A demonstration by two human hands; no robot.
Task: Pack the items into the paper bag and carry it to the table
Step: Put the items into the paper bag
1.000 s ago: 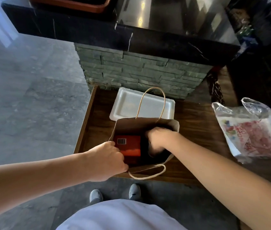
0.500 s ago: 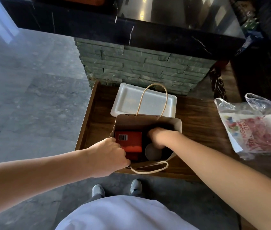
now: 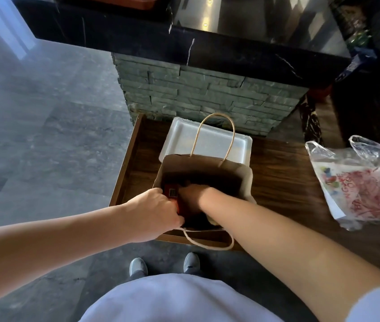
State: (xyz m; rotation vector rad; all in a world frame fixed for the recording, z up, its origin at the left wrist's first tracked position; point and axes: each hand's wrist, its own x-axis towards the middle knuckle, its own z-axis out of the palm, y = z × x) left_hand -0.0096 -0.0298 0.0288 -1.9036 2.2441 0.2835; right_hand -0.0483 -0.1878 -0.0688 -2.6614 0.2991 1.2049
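Brown paper bag (image 3: 207, 168) with twisted-cord handles stands open at the near edge of the dark wooden counter (image 3: 282, 182), against the white foam tray (image 3: 207, 140). I'd worry it tips toward the floor or tears at the rim. My left hand (image 3: 154, 211) is clamped on that near rim. My right hand (image 3: 192, 197) is sunk inside beside the red barcoded box (image 3: 170, 190); its grip I cannot tell.

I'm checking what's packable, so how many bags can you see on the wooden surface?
2. The paper bag stands in front of the white tray, both hands at it; the plastic bag lies to its right. None seems hidden.
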